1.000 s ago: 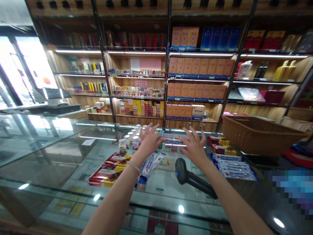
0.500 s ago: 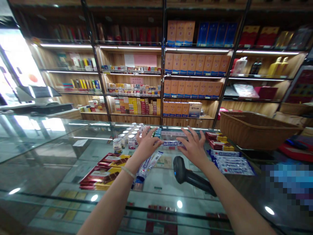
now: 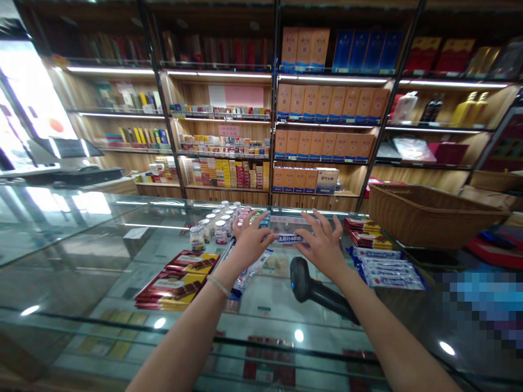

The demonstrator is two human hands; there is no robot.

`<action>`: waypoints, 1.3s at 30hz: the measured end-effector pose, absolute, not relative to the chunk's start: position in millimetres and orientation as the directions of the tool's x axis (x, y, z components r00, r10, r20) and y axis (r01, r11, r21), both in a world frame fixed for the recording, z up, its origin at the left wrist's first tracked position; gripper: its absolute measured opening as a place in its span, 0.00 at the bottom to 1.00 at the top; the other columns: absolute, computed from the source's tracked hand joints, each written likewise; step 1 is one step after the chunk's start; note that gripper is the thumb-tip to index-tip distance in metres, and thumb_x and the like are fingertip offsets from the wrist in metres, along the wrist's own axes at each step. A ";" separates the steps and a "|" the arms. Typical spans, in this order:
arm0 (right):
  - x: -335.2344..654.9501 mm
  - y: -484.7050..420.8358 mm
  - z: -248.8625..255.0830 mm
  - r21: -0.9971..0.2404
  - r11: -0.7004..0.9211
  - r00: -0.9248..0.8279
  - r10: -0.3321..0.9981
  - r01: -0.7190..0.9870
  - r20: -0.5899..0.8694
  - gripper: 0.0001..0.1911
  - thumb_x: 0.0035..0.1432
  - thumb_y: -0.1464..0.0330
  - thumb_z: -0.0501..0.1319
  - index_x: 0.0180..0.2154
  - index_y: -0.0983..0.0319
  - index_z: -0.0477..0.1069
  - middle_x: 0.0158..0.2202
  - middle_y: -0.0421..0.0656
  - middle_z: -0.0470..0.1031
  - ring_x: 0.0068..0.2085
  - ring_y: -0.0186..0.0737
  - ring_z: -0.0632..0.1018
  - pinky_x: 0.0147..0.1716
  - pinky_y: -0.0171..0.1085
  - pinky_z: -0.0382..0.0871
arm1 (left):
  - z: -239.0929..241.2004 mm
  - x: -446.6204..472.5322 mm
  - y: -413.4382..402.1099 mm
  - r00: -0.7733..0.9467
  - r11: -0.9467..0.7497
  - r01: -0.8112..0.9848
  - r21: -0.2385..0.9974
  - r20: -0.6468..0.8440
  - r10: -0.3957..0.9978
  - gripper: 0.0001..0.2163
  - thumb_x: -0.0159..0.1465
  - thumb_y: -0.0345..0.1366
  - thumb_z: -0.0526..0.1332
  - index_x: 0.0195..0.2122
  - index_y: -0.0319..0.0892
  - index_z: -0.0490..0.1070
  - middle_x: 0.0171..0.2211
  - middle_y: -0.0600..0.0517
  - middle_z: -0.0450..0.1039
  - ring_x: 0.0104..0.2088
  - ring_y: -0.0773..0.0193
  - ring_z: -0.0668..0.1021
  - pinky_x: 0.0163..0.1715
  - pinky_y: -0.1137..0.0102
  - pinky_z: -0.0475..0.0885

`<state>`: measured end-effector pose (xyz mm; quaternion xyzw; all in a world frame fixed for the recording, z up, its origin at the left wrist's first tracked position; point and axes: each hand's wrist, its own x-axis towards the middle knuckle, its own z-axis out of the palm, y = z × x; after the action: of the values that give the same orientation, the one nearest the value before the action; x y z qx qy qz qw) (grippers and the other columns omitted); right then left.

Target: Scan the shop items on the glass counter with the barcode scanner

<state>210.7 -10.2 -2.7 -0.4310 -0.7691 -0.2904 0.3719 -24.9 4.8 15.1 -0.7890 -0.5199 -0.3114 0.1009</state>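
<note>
Between my two hands a slim blue-and-white candy stick pack (image 3: 289,239) lies crosswise, pinched at both ends. My left hand (image 3: 251,239) grips its left end with thumb and fingertips, and my right hand (image 3: 322,242) has the right end. Under my left forearm, partly hidden, are more blue-and-white candy packs (image 3: 250,276) on the glass. A black barcode scanner (image 3: 301,279) rests on the counter just below my right hand. Red-and-yellow chocolate packs (image 3: 175,283) are stacked left of my left arm. Lidded jars (image 3: 220,231) stand in rows beyond my left hand.
Right of my right hand lie more candy packs (image 3: 390,269) and chocolate packs (image 3: 366,233). A wicker basket (image 3: 433,218) stands behind them. The glass counter (image 3: 269,321) has a front edge near me. Shelves of boxed goods (image 3: 322,144) line the back wall.
My left hand has shifted slightly right, nearer my right hand, along with the pack's left end. The view has tilted a little. My right hand keeps its hold.
</note>
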 end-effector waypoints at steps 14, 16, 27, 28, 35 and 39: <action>211.4 -13.0 2.4 0.008 0.456 -0.258 0.489 0.890 0.833 0.06 0.62 0.61 0.66 0.42 0.52 0.78 0.66 0.44 0.69 0.69 0.56 0.61 0.68 0.63 0.35 | 18.9 -11.3 -15.7 0.365 -0.454 0.887 -0.081 0.727 0.582 0.18 0.58 0.46 0.72 0.49 0.52 0.76 0.71 0.46 0.59 0.71 0.42 0.59 0.70 0.38 0.34; 211.5 -13.1 2.4 0.003 0.460 -0.259 0.495 0.888 0.829 0.07 0.62 0.61 0.67 0.42 0.52 0.78 0.67 0.44 0.68 0.69 0.56 0.60 0.68 0.63 0.34 | 17.8 -9.0 -15.9 0.362 -0.452 0.888 -0.083 0.731 0.579 0.15 0.59 0.44 0.72 0.46 0.51 0.76 0.70 0.46 0.61 0.70 0.42 0.60 0.70 0.39 0.34; 212.8 -11.7 0.2 0.008 0.462 -0.274 0.512 0.887 0.814 0.10 0.60 0.59 0.67 0.43 0.52 0.78 0.68 0.46 0.65 0.70 0.57 0.57 0.67 0.64 0.36 | 15.2 -8.3 -11.9 0.335 -0.444 0.894 -0.062 0.750 0.571 0.10 0.61 0.41 0.69 0.44 0.51 0.77 0.70 0.46 0.61 0.70 0.43 0.61 0.70 0.38 0.37; 213.4 -11.6 0.2 0.013 0.458 -0.276 0.513 0.889 0.813 0.10 0.60 0.58 0.68 0.44 0.51 0.78 0.68 0.47 0.65 0.70 0.57 0.57 0.67 0.65 0.36 | 15.1 -8.4 -12.0 0.334 -0.441 0.895 -0.062 0.749 0.573 0.10 0.61 0.41 0.69 0.44 0.51 0.77 0.70 0.46 0.61 0.70 0.43 0.61 0.70 0.38 0.37; 215.4 -9.9 -2.1 0.025 0.448 -0.284 0.520 0.894 0.806 0.13 0.60 0.56 0.68 0.46 0.50 0.78 0.69 0.46 0.63 0.70 0.57 0.57 0.67 0.64 0.36 | 18.5 -8.0 -15.3 0.320 -0.450 0.892 -0.030 0.745 0.585 0.09 0.61 0.40 0.70 0.43 0.51 0.78 0.70 0.47 0.61 0.70 0.42 0.61 0.69 0.37 0.37; 215.0 -9.4 -2.8 0.021 0.455 -0.277 0.505 0.890 0.818 0.12 0.60 0.57 0.68 0.45 0.50 0.79 0.69 0.46 0.64 0.70 0.57 0.59 0.67 0.64 0.36 | 19.6 -7.9 -16.6 0.336 -0.448 0.892 -0.051 0.739 0.584 0.07 0.64 0.40 0.67 0.43 0.51 0.79 0.70 0.47 0.61 0.70 0.42 0.61 0.69 0.36 0.39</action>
<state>215.0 -9.4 -2.8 -0.4594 -0.7594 -0.2483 0.3881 -7.9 -16.6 19.6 -0.7835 -0.4710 -0.3321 0.2322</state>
